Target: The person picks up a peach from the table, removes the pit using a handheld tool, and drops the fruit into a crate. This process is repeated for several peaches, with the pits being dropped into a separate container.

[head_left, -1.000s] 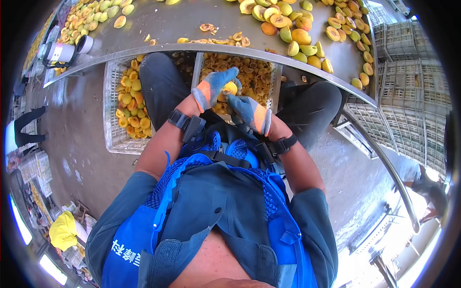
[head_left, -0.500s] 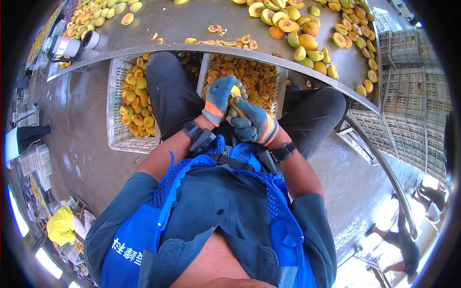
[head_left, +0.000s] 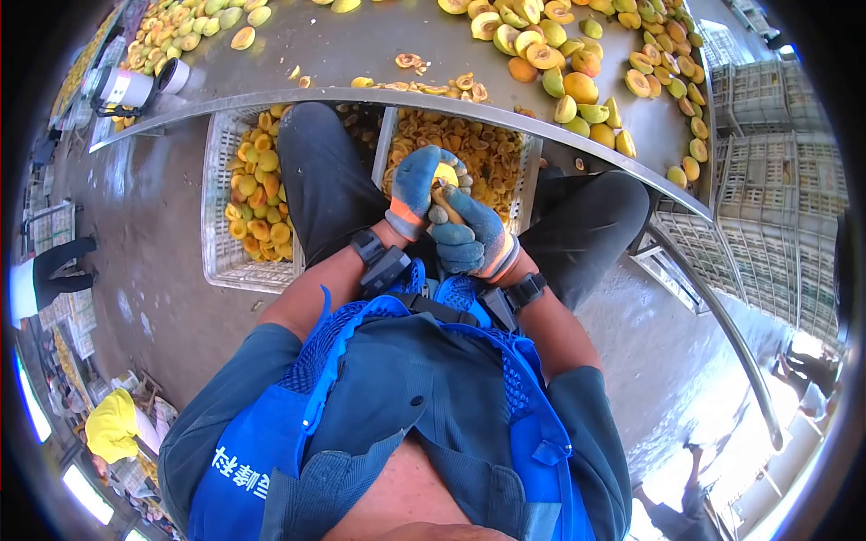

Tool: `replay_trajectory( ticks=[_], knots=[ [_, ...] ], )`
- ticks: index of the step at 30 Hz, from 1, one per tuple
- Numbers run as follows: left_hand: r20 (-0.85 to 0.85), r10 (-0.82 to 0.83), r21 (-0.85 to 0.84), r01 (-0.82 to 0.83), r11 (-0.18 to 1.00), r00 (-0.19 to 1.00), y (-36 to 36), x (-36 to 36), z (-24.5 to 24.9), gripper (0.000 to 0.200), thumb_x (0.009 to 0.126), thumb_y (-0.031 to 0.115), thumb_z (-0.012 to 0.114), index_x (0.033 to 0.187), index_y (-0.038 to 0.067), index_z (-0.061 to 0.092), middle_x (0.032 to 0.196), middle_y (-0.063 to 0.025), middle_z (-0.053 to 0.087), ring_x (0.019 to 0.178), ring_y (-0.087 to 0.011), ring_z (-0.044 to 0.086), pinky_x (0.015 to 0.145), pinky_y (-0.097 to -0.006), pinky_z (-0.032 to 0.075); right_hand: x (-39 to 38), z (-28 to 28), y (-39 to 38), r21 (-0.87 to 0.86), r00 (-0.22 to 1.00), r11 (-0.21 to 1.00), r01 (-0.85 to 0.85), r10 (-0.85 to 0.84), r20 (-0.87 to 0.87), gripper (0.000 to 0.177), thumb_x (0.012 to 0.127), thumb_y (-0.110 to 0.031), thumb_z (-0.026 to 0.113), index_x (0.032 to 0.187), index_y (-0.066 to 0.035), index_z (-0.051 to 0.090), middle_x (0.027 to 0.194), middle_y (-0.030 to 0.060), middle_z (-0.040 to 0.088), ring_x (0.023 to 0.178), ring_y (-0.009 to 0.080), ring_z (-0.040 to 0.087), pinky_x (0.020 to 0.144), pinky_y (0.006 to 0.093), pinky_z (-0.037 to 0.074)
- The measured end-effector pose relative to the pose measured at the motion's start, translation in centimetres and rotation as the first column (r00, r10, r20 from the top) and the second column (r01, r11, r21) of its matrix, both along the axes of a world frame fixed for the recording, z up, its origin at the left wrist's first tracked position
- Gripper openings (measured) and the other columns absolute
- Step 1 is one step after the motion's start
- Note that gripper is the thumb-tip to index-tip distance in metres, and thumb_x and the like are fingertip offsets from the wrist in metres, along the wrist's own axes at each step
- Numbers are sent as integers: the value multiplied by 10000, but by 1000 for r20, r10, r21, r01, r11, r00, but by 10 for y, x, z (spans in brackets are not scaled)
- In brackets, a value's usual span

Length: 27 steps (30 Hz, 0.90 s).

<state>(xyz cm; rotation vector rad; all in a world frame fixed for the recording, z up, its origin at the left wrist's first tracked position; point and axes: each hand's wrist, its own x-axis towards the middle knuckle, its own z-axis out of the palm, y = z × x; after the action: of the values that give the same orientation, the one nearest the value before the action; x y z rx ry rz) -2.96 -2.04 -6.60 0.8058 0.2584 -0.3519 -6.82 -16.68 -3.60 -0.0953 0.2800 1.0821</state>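
My left hand (head_left: 415, 187), in a blue-grey and orange work glove, is closed around a yellow peach half (head_left: 445, 172). Close against it, my gloved right hand (head_left: 476, 236) grips a tool with a tan, wood-like handle (head_left: 454, 207). The tool's working end is hidden between the fruit and my fingers. Both hands meet in front of my lap, above the near side of a crate (head_left: 530, 180) full of peach scraps and pits (head_left: 487, 149). To the left, another white crate (head_left: 216, 243) holds peach halves (head_left: 259, 194).
A metal table (head_left: 361, 45) spans the front, with halved peaches (head_left: 577, 86) piled right and more at far left (head_left: 194, 22). A white cylindrical device (head_left: 126, 88) sits by its left edge. Stacked crates (head_left: 767, 180) and a curved metal rail (head_left: 722, 316) stand right. Other people are farther off.
My hands stay together on the peach half and have shifted only slightly. The view has moved a little. In the background, people at the far left and lower right have changed position.
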Motion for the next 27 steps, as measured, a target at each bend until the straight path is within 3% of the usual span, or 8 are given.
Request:
replay_trajectory(
  ticks=[3,6,8,12,15,18,24,27],
  knots=[
    [9,-18,72,17,997,1000,3,3,6,374,1014,413,614,981,43,647,890,-127,691,768,-250,707,701,-382,614,4,11,1,-298,987,955,16,32,157,414,1061,-485,497,927,-103,583,584,-38,457,409,74,362,371,229,286],
    [-135,-42,83,53,995,990,10,17,-5,420,1009,453,612,960,38,660,842,-124,708,736,-241,720,693,-370,612,5,18,3,-747,870,651,133,284,402,456,1061,-482,497,933,-76,658,687,-42,558,526,52,452,460,216,335],
    [-95,-93,184,109,977,991,15,18,1,464,1016,490,580,944,41,671,837,-117,711,737,-225,714,692,-348,601,4,13,4,-806,791,549,221,383,477,459,1060,-472,506,970,-51,664,710,-35,578,567,60,466,500,231,360],
    [-80,-174,357,191,914,982,18,22,-2,572,1021,565,519,911,35,706,840,-99,720,736,-195,695,713,-311,565,3,-4,10,-877,684,314,365,549,481,455,1062,-422,518,1056,9,663,749,1,613,644,88,499,585,286,434],
    [-100,-199,510,222,831,975,21,22,-6,626,1015,591,496,899,23,733,855,-94,727,747,-184,677,745,-310,539,5,1,8,-867,522,219,446,724,452,539,1062,-448,455,1155,51,635,871,244,707,832,393,701,768,447,533],
    [-219,-252,528,332,782,942,23,26,-9,666,1008,609,470,911,8,738,870,-98,733,763,-181,674,760,-315,526,3,3,10,-831,396,87,549,849,350,497,1059,-431,444,1193,12,625,942,309,694,920,477,676,807,520,526],
    [-160,-294,690,320,650,942,39,37,-2,650,1004,608,488,924,13,739,878,-106,734,747,-199,675,739,-310,532,6,29,14,-739,277,-73,670,948,158,383,1019,-340,560,1208,-9,592,900,299,697,883,488,676,750,536,536],
    [-198,-141,429,215,877,970,57,42,36,625,973,635,559,936,30,715,853,-93,714,769,-188,694,710,-317,567,0,28,12,-655,346,-31,755,868,357,421,1006,-399,559,1257,-61,564,884,277,706,827,490,678,723,558,535]
  ],
)
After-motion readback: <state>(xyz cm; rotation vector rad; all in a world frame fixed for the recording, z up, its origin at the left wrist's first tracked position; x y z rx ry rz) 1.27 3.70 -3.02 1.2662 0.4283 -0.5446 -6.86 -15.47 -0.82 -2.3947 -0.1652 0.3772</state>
